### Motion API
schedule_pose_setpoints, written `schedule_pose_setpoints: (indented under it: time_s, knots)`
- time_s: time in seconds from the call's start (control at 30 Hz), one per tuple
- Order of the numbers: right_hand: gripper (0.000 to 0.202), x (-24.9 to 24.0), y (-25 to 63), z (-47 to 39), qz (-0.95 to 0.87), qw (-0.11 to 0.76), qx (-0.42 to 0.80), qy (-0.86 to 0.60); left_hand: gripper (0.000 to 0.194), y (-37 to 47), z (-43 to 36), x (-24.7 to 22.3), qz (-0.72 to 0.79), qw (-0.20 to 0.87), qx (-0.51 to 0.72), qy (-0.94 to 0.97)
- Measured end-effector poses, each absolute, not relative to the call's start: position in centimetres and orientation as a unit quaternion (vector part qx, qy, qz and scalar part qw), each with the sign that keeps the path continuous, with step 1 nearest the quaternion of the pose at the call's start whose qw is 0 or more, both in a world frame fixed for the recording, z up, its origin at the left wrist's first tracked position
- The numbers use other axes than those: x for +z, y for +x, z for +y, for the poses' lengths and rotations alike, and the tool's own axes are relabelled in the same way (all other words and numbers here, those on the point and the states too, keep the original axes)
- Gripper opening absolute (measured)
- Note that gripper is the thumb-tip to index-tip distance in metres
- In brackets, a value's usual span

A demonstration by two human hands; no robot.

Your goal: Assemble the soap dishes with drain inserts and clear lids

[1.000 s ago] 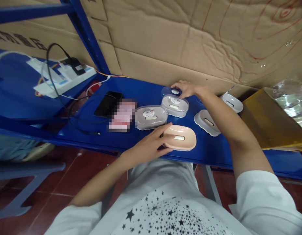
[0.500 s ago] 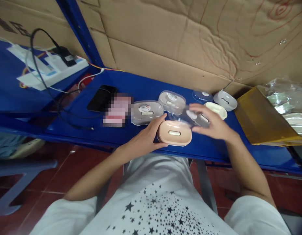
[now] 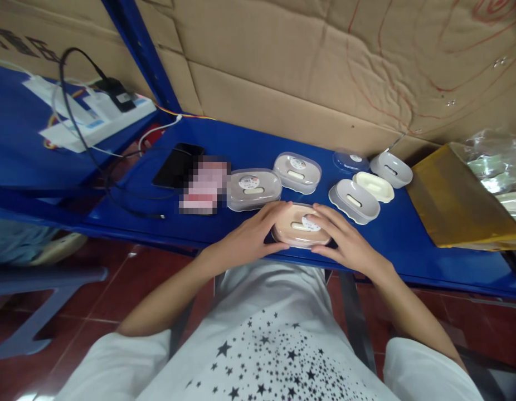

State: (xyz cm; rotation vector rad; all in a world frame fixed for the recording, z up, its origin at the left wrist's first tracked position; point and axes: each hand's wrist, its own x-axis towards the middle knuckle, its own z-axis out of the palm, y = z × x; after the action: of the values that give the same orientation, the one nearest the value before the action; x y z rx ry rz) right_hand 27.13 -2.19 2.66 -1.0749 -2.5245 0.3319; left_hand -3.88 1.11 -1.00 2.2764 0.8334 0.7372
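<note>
Left hand and right hand both cup the pink box sitting between them, fingers spread over its clear lid; two closed boxes sit just beyond the left fingers.

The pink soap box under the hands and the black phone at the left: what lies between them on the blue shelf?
In the head view, a grey lidded soap box and a blurred pink item lie between them.
</note>
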Motion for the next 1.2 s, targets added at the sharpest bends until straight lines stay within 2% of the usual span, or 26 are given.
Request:
schedule_pose_setpoints:
  time_s: [0.4,0.5,0.63,0.7,0.8,0.87,0.97,1.07,1.2]
  knots:
    - [0.086,1.1,27.1,-3.1,-0.863,0.210,0.186,-0.420,0.095,-3.8,0.8,-0.8,0.322,0.270,0.260,0.869]
    - [0.086,0.9,26.9,-3.2,-0.857,0.221,0.186,-0.426,0.088,-4.4,-0.6,0.7,0.352,0.192,0.234,0.885]
    - [0.086,0.6,25.6,-3.2,-0.846,0.221,0.118,-0.471,0.057,-5.4,-2.6,3.4,0.450,0.006,0.215,0.867]
    - [0.088,0.5,24.8,-2.8,-0.832,0.218,0.075,-0.504,0.057,-5.3,-2.6,3.9,0.491,-0.047,0.201,0.846]
    - [0.089,0.9,24.5,-1.6,-0.833,0.202,0.057,-0.513,0.067,-4.3,-1.1,3.3,0.519,-0.059,0.178,0.834]
    - [0.084,1.7,25.6,-0.7,-0.835,0.203,0.046,-0.509,0.065,-3.4,0.7,2.8,0.533,-0.057,0.166,0.828]
    - [0.073,2.9,28.9,0.1,-0.791,0.228,-0.037,-0.567,0.058,-2.4,3.2,2.7,0.545,-0.061,0.146,0.823]
    - [0.055,2.8,32.9,-0.5,-0.749,0.202,-0.108,-0.622,0.057,-1.5,3.8,3.2,0.538,-0.080,0.148,0.826]
    - [0.041,1.2,36.2,-2.7,-0.762,0.181,-0.092,-0.615,0.053,0.4,2.1,3.1,0.400,-0.076,0.175,0.896]
